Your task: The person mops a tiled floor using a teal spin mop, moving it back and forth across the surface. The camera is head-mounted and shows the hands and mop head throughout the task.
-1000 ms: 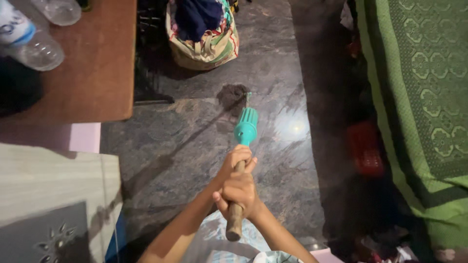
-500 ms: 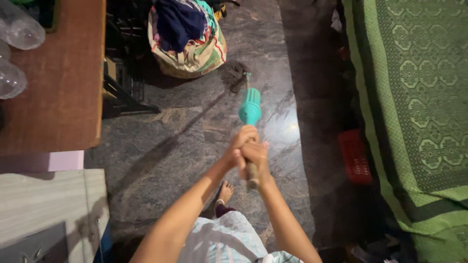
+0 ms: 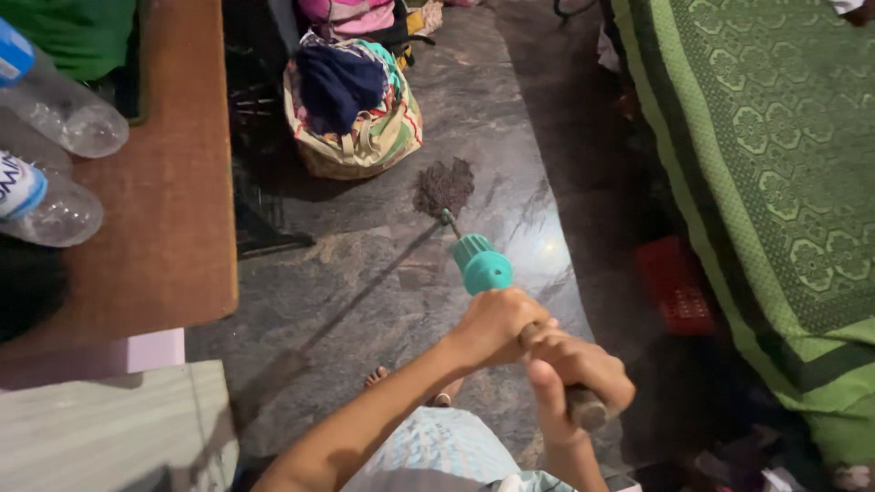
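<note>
Both hands are gripping one mop handle [image 3: 550, 364]: left hand [image 3: 497, 325] clenching just below the teal collar [image 3: 482, 265], right hand [image 3: 574, 369] wrapping the end. Mop head [image 3: 444, 187] is touching the stone floor [image 3: 365, 264].

Both arms are bare from the hands up — no sleeves, no watch, no rings showing on the left hand [image 3: 497, 323] or the right hand [image 3: 574, 369]. Below the forearms hangs a light blue garment [image 3: 442, 446] with a fine pale check or dotted print, and a band of grey cloth lies under it. Bare toes [image 3: 378, 375] show just beyond that garment — no footwear visible.
</note>
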